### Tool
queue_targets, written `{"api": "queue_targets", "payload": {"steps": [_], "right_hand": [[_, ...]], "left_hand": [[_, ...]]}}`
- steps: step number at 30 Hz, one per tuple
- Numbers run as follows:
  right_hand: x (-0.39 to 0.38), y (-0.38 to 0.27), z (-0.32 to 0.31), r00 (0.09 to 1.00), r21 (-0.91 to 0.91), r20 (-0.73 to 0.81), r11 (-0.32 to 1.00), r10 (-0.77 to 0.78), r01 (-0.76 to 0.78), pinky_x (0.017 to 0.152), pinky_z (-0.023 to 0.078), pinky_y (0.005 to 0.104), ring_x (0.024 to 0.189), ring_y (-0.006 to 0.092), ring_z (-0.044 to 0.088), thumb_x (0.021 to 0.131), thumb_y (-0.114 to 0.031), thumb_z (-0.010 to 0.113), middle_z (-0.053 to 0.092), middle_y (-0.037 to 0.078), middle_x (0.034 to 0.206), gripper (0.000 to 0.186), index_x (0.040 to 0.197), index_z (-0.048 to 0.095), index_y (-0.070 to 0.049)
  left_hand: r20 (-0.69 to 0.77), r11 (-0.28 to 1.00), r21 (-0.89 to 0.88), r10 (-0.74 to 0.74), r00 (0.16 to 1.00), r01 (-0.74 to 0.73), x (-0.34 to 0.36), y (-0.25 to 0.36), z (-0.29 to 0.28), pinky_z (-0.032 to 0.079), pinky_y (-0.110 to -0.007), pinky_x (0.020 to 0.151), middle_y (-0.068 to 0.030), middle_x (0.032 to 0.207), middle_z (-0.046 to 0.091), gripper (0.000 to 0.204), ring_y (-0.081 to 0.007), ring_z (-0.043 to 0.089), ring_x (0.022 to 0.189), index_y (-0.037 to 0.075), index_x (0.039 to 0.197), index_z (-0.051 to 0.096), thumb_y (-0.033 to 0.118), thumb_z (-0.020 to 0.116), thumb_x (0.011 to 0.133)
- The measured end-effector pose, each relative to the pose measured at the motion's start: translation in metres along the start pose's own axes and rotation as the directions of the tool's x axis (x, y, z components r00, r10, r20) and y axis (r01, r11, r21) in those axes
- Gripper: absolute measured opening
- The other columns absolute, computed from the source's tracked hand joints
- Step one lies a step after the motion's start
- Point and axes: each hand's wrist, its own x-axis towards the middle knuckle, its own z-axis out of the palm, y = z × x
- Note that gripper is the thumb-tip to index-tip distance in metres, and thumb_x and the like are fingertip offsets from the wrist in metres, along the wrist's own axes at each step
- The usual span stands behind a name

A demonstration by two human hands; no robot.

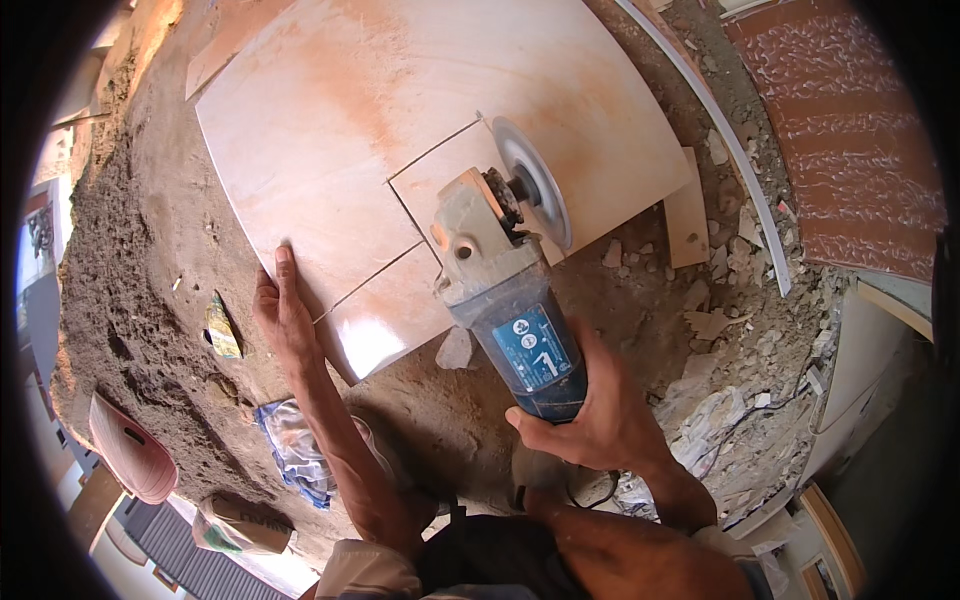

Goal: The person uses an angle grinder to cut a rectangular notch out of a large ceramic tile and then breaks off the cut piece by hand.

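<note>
A large pale tile (300,130) lies on the ground, dusted with orange powder and marked by thin dark lines that form a stepped outline. My right hand (590,410) wraps round the rear body of a blue and grey angle grinder (530,350). Its round cutting disc (532,182) stands on edge over the right part of the tile, near the upper end of a line; whether it touches the tile I cannot tell. At the tile's lower left edge, my left hand (285,310) grips the rim, thumb on top and fingers partly hidden beneath.
A stone chip (456,348) sits by the tile's near edge. Rubble and tile shards (710,320) cover the ground at right, beside a long white strip (740,170) and a brown patterned panel (850,140). Loose sand (130,310), a crumpled plastic bag (297,445) and a pink object (132,455) are at left.
</note>
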Motion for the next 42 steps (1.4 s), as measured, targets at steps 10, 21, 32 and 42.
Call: {"api": "queue_targets", "payload": {"steps": [10, 21, 32, 42], "right_hand": [[-0.018, -0.008, -0.038, 0.990, 0.089, -0.143, 0.996, -0.020, 0.032, 0.090, 0.054, 0.0387, 0.100, 0.0212, 0.066, 0.073, -0.020, 0.092, 0.066, 0.011, 0.112, 0.081, 0.141, 0.051, 0.001], [-0.059, -0.028, -0.068, 0.888, 0.220, -0.440, 0.975, 0.136, -0.040, 0.088, 0.056, 0.0337, 0.097, 0.0153, 0.066, 0.071, -0.014, 0.088, 0.066, 0.007, 0.110, 0.076, 0.139, 0.056, -0.001], [-0.089, -0.025, -0.073, 0.841, 0.259, -0.530, 0.965, 0.108, 0.039, 0.073, 0.060, 0.0325, 0.081, 0.0161, 0.070, 0.073, -0.009, 0.084, 0.067, 0.009, 0.102, 0.079, 0.144, 0.052, 0.002], [-0.098, -0.030, -0.069, 0.844, 0.281, -0.535, 0.949, 0.033, 0.141, 0.064, 0.060, 0.0351, 0.065, 0.0197, 0.071, 0.073, -0.002, 0.075, 0.068, 0.009, 0.085, 0.071, 0.139, 0.050, 0.003]], "left_hand": [[-0.021, 0.981, -0.076, -0.183, 0.983, 0.181, -0.093, 0.012, 0.058, 0.051, -0.030, 0.103, -0.0152, 0.123, 0.074, 0.052, -0.0165, 0.067, 0.113, -0.008, 0.135, 0.064, 0.038, 0.067, 0.109], [0.080, 0.512, 0.771, 0.511, 0.856, -0.378, 0.186, 0.046, 0.041, 0.027, -0.060, 0.128, -0.0280, 0.162, 0.047, 0.096, -0.0424, 0.036, 0.157, 0.007, 0.161, 0.044, 0.077, 0.059, 0.097], [0.073, 0.718, 0.662, 0.225, 0.972, -0.216, 0.191, 0.030, -0.014, 0.041, -0.045, 0.060, -0.0125, 0.061, 0.051, 0.086, -0.0221, 0.046, 0.061, 0.000, 0.067, 0.056, 0.079, 0.053, 0.100], [-0.138, 0.921, 0.390, 0.065, 0.988, -0.006, 0.003, -0.040, -0.050, 0.040, -0.038, 0.056, -0.0037, 0.063, 0.050, 0.076, -0.0141, 0.044, 0.063, 0.000, 0.071, 0.055, 0.069, 0.062, 0.103]]}}
